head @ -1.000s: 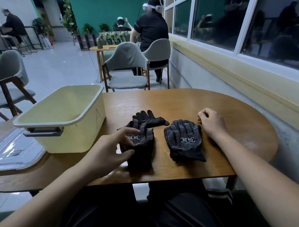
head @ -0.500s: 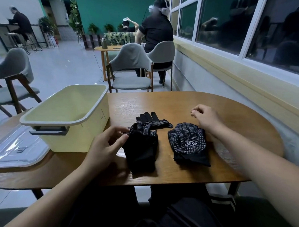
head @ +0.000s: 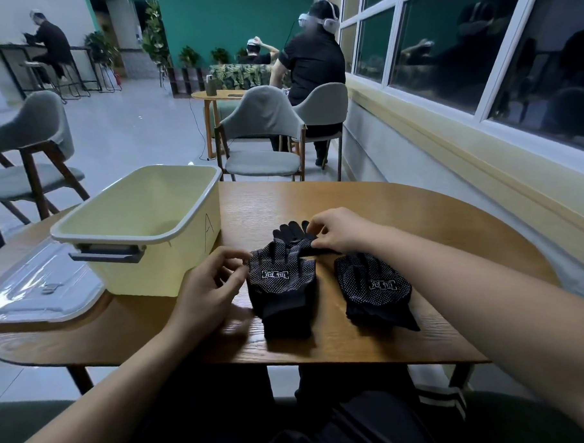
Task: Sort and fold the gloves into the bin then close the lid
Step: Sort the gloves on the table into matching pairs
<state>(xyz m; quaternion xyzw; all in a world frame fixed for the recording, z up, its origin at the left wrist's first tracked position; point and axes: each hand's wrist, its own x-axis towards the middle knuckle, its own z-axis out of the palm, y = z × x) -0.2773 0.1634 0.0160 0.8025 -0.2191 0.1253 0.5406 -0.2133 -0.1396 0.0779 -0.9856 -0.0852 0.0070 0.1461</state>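
Right of the bin (head: pixel 197 210), the left hand (head: pixel 211 284) pinches the stacked gloves' (head: pixel 281 288) side edge, likely steadying them for folding; another glove (head: pixel 374 288) lies further right. Beyond, the right hand (head: pixel 337 230) pinches their stray finger, seemingly to align it.

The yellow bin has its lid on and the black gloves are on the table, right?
No. The head view shows the yellow bin open; its clear lid lies on the table beside it. The black gloves are on the table.
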